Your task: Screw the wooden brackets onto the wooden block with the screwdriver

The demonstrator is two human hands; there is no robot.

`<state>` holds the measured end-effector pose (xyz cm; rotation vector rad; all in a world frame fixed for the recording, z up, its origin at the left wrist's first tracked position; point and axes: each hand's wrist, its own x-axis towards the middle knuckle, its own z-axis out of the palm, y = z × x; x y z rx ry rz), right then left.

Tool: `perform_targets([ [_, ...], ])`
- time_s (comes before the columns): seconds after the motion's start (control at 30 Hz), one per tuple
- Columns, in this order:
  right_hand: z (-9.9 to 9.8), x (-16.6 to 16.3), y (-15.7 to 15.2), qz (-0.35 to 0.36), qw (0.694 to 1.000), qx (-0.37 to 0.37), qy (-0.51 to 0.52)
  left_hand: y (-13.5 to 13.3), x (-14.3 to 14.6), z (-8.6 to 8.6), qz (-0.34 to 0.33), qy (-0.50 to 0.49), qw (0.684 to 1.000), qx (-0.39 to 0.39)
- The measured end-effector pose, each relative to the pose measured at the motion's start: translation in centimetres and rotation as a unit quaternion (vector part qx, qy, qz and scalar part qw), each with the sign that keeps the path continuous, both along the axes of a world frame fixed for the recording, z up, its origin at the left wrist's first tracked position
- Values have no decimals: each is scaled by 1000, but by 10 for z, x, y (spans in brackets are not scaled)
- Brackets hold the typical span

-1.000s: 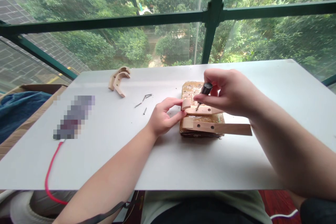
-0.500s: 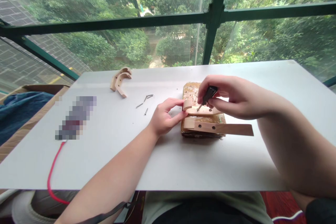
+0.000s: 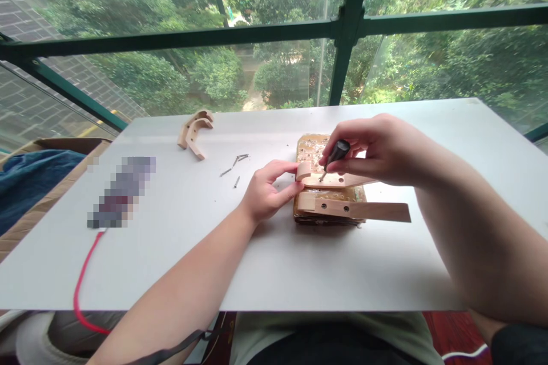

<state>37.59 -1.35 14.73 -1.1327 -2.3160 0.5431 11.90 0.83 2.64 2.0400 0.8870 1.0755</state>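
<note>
My right hand (image 3: 363, 145) is closed around the black handle of a screwdriver (image 3: 338, 151), whose tip meets the left hole of the farther wooden piece (image 3: 331, 181). With thumb and fingers, my left hand (image 3: 270, 189) pinches the curled left end of that same piece. Beneath it lies a tape-wrapped cardboard block (image 3: 310, 144), its top pitted with small holes. A second wooden piece (image 3: 381, 211) rests on the block's near side, with two dark screw heads or holes in it, and its right end juts past the block.
Several loose screws (image 3: 237, 182) lie left of the block. Two curved wooden pieces (image 3: 199, 134) stand at the far left of the white table (image 3: 240, 268). A blurred-out object (image 3: 122, 191) with a red cable (image 3: 77, 291) is at the left. Windows border the back.
My right hand has shifted slightly and turned, tilting the screwdriver's handle, while its tip stays at the same hole. My left hand keeps its hold. The whole view has drifted a little.
</note>
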Motion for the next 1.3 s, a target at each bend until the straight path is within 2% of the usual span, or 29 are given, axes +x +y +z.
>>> perform_targets([
  [0.23, -3, -8, -1, -52, 998, 44, -5, 0, 0, 1, 4, 0, 1000, 2],
  [0.4, -8, -13, -4, -97, 994, 49, 5, 0, 0, 0, 3, -1, 1000, -4],
  [0.47, -11, -15, -3, -88, 995, 39, 28, 0, 0, -1, 5, -5, 1000, -1],
  [0.63, -10, -14, -4, 10, 998, 3, 63, 0, 0, 0, -3, 1, 1000, 4],
  [0.8, 1, -2, -6, 85, 991, -82, 60, 0, -1, 1, -5, 6, 1000, 0],
  [0.93, 4, 5, -6, 74, 993, -82, 43, 0, -1, 0, -3, 6, 1000, -2],
  [1.3, -2, -4, -3, 9, 1000, 13, -20, -1, 0, 2, 2, 0, 1000, 2],
])
